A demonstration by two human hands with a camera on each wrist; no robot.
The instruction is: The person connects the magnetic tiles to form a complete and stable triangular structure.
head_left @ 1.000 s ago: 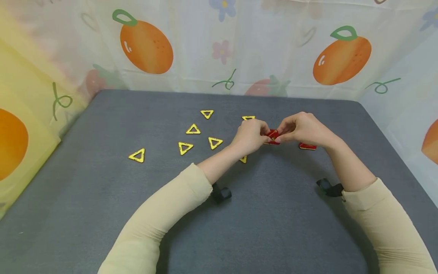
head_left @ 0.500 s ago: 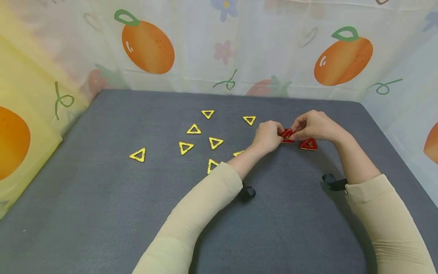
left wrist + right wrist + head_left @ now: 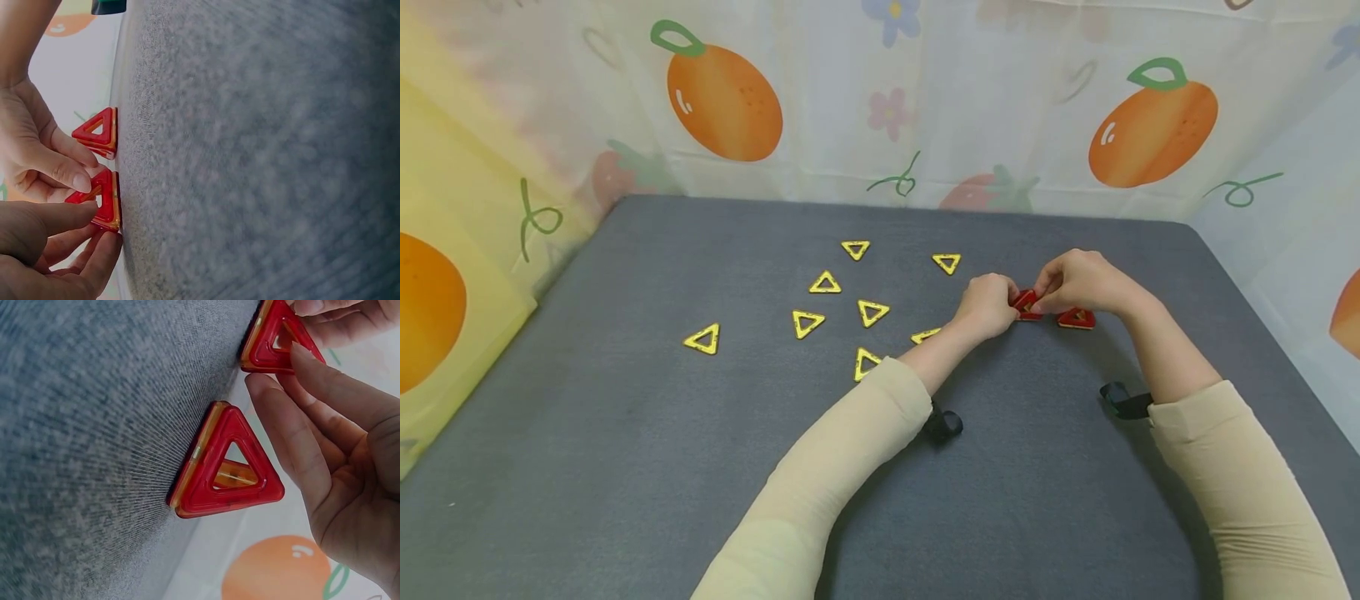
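A red triangular pyramid of magnetic tiles (image 3: 1025,306) is held between both hands at the right of the table. My left hand (image 3: 987,305) pinches its left side, thumb on one face and other fingers low beside its base, as the left wrist view shows. From the other side my right hand (image 3: 1082,282) grips it, with thumb and fingertips at a corner. In the left wrist view the held pyramid (image 3: 110,203) has its base edge right at the dark tabletop. A second red pyramid (image 3: 228,503) stands upright just right of it, under my right hand, untouched.
Several flat yellow triangle tiles lie scattered left of the hands, among them one at the back (image 3: 946,269), one far left (image 3: 706,347) and one partly under the left sleeve (image 3: 860,364). A patterned curtain (image 3: 820,108) hangs behind the grey table (image 3: 625,467).
Both hands have carried the red pyramid rightward, close to the second one, then slightly toward me. More yellow tiles show where the left arm was.
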